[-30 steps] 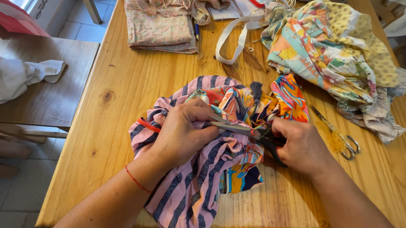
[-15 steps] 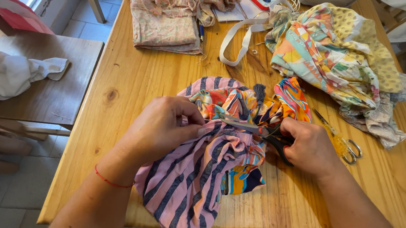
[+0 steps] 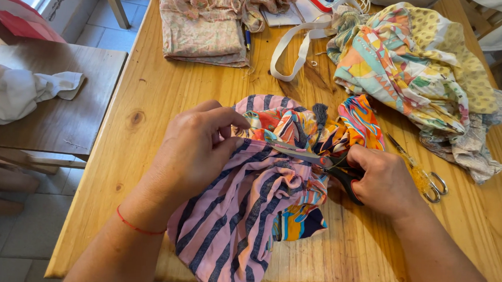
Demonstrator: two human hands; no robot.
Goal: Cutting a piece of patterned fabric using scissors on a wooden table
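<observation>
A person's two hands work a bundle of cloth at the centre of a wooden table, seen from above. The left hand, a thin red cord round its wrist, pinches the edge of a pink and dark striped cloth between thumb and fingers, left of centre. The right hand, right of centre, is closed around the black handles of scissors, whose blades point left across the cloth toward the left hand; whether the blades are parted cannot be told. The striped cloth spills from the middle of the frame down over the table's near edge, with a brightly printed orange, blue and red fabric bunched just above and beneath it. A second pair of scissors with yellowish handles lies on the table just right of the right hand. In the upper right sits a heap of patterned fabric; at top centre lies a folded pale floral cloth, with a white strap looped between the two. At left, beside the table, a white cloth rests on a wooden bench.
</observation>
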